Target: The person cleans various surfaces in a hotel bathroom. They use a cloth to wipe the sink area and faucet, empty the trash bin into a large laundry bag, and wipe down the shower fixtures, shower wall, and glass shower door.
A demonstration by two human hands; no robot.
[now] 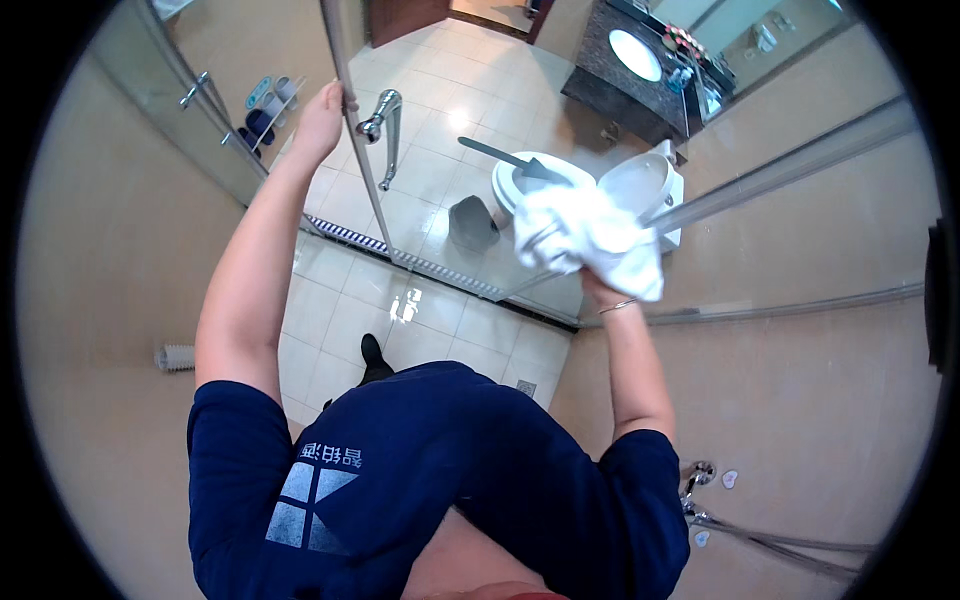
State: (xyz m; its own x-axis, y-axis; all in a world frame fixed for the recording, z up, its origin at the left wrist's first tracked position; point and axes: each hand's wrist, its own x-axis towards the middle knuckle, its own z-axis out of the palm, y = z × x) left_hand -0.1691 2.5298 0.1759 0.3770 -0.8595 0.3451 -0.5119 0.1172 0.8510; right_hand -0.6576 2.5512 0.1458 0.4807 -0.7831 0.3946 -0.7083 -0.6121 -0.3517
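Observation:
My left hand [324, 120] is closed around the metal-framed edge of a glass shower door [375, 206], near its chrome handle [391, 135]. Out to the right, my right hand [598, 289] holds a bunched white cloth [589, 232] up by the fixed glass panel. The cloth is slightly blurred and hides most of the fingers; whether it touches the glass I cannot tell. Behind it, through the glass, a toilet [637, 180] has its lid raised. A dark long-handled tool [495, 152] shows across the toilet's seat.
A metal rail [787, 169] crosses at right. Low down runs the shower threshold [450, 274]. Beyond the glass are a grey bin [472, 223], a washbasin [634, 55] in a dark stone counter and slippers on a wall rack [279, 112]. A shower hose [780, 541] hangs at lower right.

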